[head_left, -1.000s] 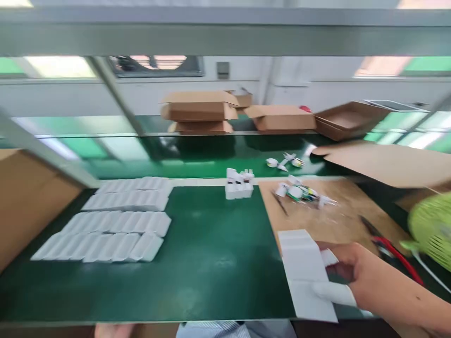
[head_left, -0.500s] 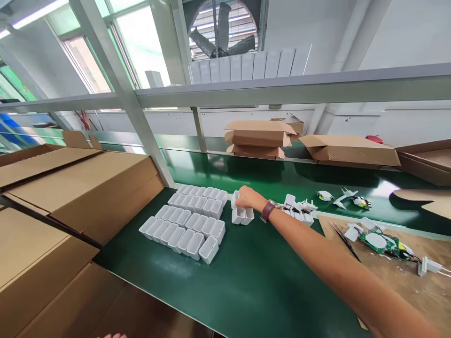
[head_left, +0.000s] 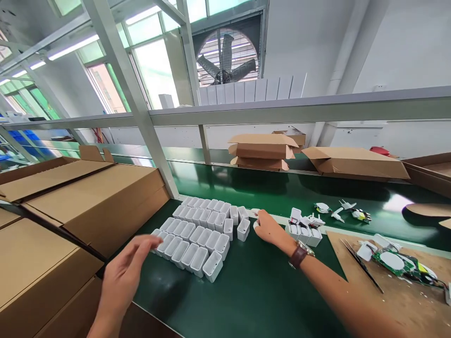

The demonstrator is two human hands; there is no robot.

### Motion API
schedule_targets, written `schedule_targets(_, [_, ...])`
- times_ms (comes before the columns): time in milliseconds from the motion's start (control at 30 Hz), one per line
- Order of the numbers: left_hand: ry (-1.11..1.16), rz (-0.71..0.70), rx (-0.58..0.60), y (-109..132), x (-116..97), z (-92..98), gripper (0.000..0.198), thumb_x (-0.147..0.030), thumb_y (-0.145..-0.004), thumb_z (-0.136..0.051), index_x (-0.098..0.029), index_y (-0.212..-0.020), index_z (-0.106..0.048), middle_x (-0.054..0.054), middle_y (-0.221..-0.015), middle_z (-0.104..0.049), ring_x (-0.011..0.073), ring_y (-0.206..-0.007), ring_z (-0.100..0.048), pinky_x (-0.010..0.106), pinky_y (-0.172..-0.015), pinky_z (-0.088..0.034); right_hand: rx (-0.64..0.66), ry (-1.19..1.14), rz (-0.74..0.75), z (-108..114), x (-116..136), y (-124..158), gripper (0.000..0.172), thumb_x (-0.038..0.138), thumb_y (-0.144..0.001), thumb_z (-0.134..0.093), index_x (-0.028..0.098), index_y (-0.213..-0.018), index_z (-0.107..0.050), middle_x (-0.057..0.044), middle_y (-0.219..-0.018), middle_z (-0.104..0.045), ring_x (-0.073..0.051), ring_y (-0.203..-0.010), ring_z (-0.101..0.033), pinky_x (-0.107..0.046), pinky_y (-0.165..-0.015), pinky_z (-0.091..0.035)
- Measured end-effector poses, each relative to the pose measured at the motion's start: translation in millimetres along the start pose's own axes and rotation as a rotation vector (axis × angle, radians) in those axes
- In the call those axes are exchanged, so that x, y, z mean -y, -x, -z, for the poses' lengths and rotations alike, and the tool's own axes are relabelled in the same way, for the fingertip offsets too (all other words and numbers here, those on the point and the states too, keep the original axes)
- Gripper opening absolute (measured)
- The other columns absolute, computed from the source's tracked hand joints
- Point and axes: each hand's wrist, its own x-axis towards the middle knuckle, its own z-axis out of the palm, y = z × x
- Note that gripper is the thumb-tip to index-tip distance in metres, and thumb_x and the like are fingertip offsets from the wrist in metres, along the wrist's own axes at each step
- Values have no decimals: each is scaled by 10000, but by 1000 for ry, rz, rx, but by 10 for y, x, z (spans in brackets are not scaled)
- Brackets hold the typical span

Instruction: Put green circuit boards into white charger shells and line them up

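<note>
the right hand [head_left: 267, 228] rests on the green tabletop [head_left: 253, 286], fingers curled and their tips hidden, just beside a loose white casing [head_left: 243, 229]; whether they grip anything cannot be told. the left hand [head_left: 123, 277] hovers spread and empty near the casing rows [head_left: 192, 234]. no writing is legible.

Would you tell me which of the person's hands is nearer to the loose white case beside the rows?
Right. The right hand sits just right of the loose case, not clearly touching; the left hand hovers beyond the rows' other end.
</note>
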Motion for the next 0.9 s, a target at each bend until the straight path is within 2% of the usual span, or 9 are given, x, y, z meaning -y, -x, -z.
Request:
schedule_targets(100, [-376, -131, 200, -655, 7, -300, 556, -668, -903, -497, -207, -1110, -729, 99, -1244, -727, 294, -1169, -658, 370, -999, -534, 21, -112, -6, -201, -166, 12, 548, 19, -722, -502, 100, -1254, -601, -168, -1191, -656, -228, -910, -652, -312, -765, -506])
schedule_targets(133, [-487, -123, 254, -864, 64, -405, 621, -685, -912, -424, -203, -1188, -701, 112, -1316, -702, 308, -1246, -631, 398, -1057, -510, 35, -154, -1, -276, -192, -5, 588, 25, -726, -503, 100, -1305, -576, -169, -1216, -655, -216, -878, -661, -311, -755, -523])
schedule_targets(200, [-556, -96, 305, -1212, 211, -615, 674, -684, -894, -427, -166, -1245, -680, 160, -1365, -679, 356, -1327, -589, 458, -1109, -476, 64, -238, 26, -414, -216, -51, 631, 39, -740, -503, 120, -1364, -549, -155, -1248, -657, -201, -867, -676, -311, -777, -551])
schedule_targets(333, [-633, -94, 421, -1575, 463, -975, 674, -654, -879, -467, -126, -1226, -702, 184, -1342, -696, 368, -1338, -591, 466, -1137, -454, 64, -372, 43, -588, -261, -138, 749, 70, -732, -532, 145, -1475, -469, -177, -1380, -594, -245, -1009, -688, -365, -868, -576])
schedule_targets(467, [-672, -151, 545, -1688, 565, -1177, 610, -661, -910, -429, -184, -1115, -749, 107, -1258, -753, 305, -1267, -645, 393, -1126, -470, 60, -473, 35, -670, -298, -178, 863, 88, -717, -541, 179, -1558, -369, -195, -1519, -485, -291, -1138, -671, -394, -854, -609])
schedule_targets(567, [-701, -184, 609, -1736, 589, -1214, 594, -639, -957, -353, -212, -991, -764, 70, -1152, -791, 282, -1196, -680, 363, -1090, -498, 73, -579, 139, -738, -272, -183, 886, 69, -711, -530, 231, -1565, -358, -133, -1506, -518, -257, -1228, -635, -385, -967, -586])
schedule_targets(633, [-738, -191, 609, -1744, 583, -1203, 585, -605, -981, -333, -204, -990, -760, 81, -1114, -795, 299, -1201, -673, 389, -1081, -503, 56, -636, 218, -788, -256, -200, 872, 50, -700, -522, 244, -1540, -391, -109, -1498, -523, -243, -1281, -599, -382, -1021, -561])
schedule_targets(767, [-806, -248, 567, -1636, 475, -1259, 547, -553, -1003, -364, -185, -1236, -696, 132, -1332, -702, 335, -1377, -543, 486, -1133, -450, 2, -642, 212, -874, -260, -300, 749, 24, -701, -492, 194, -1430, -508, -137, -1405, -580, -273, -1300, -580, -433, -1051, -542])
schedule_targets(900, [-788, -402, 670, -1352, 269, -1576, 520, -521, -1038, -354, -269, -1439, -571, 82, -1541, -549, 283, -1465, -456, 478, -1189, -395, -6, -647, 226, -939, -196, -371, 755, 17, -723, -488, 197, -1457, -472, -131, -1384, -599, -268, -1330, -565, -438, -1071, -532])
